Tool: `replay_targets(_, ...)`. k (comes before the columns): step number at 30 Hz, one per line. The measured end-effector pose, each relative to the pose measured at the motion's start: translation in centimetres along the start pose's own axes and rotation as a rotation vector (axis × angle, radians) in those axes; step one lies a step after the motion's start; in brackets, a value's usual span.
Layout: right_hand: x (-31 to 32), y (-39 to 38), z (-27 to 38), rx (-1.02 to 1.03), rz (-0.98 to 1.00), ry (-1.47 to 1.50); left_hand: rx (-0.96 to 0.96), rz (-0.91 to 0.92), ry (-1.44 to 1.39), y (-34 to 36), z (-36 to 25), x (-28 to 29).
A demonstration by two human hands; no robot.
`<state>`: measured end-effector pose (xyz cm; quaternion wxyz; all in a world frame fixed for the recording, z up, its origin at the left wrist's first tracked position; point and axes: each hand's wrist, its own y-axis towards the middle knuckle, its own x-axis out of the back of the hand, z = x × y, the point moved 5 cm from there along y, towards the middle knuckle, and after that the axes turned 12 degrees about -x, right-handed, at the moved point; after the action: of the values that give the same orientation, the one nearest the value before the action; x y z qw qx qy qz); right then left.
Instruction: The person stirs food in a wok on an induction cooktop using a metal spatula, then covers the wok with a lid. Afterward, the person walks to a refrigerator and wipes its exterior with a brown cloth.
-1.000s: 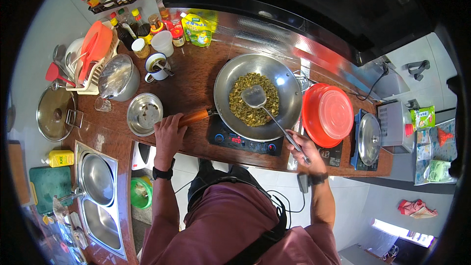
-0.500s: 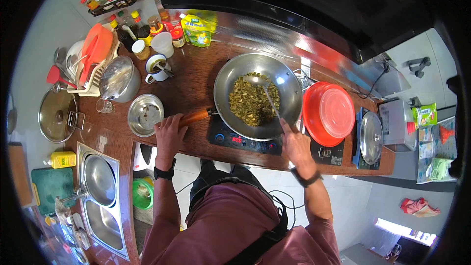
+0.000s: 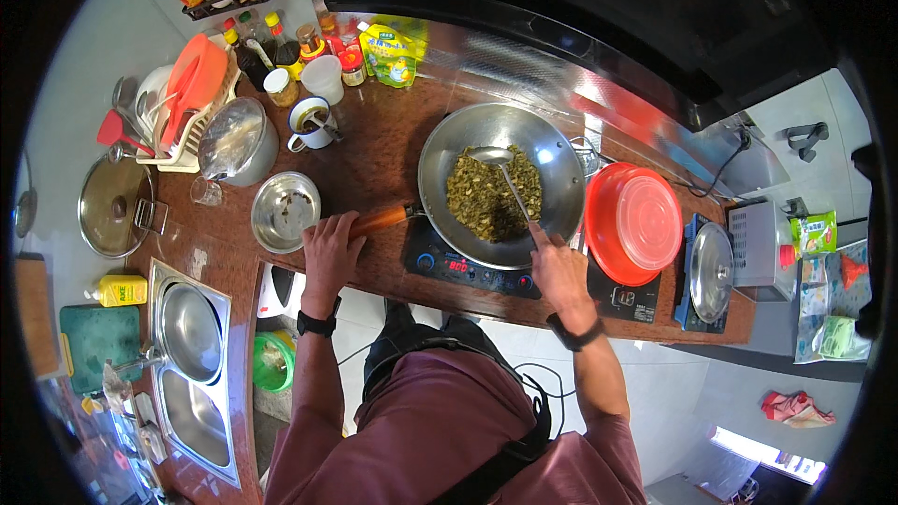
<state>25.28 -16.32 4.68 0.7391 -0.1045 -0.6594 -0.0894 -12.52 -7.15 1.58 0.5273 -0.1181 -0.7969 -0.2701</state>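
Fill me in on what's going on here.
A wok of chopped, greenish-brown food sits on an induction cooker whose display glows red. A person's left hand holds the end of the wok's wooden handle. Their right hand grips a metal spatula, its head at the far side of the food.

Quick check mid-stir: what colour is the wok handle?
The wok handle is orange-brown, shown best in the head view.
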Motion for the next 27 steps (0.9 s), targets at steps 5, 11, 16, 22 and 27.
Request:
replay_targets(5,1.0,-0.4,-0.1,0.051,0.011,0.034,-0.001,0.021,0.024,0.1,-0.1,-0.1)
replay_targets(11,3.5,-3.8,-1.0,0.070,0.080,0.067,0.047,0.050,-0.035,0.0,0.2,-0.1)
replay_targets(16,3.6,-6.4,-2.9,-0.189,0.473,0.828,0.059,0.058,-0.022,0.0,0.3,-0.3)
replay_targets(22,2.7,-7.6,-4.1,-0.564,0.736,1.226,0.059,0.076,-0.014,0.2,0.3,-0.4)
replay_targets(27,2.9,-8.4,-5.2,-0.557,0.772,1.106,0.050,0.077,0.015,0.2,0.2,-0.3)
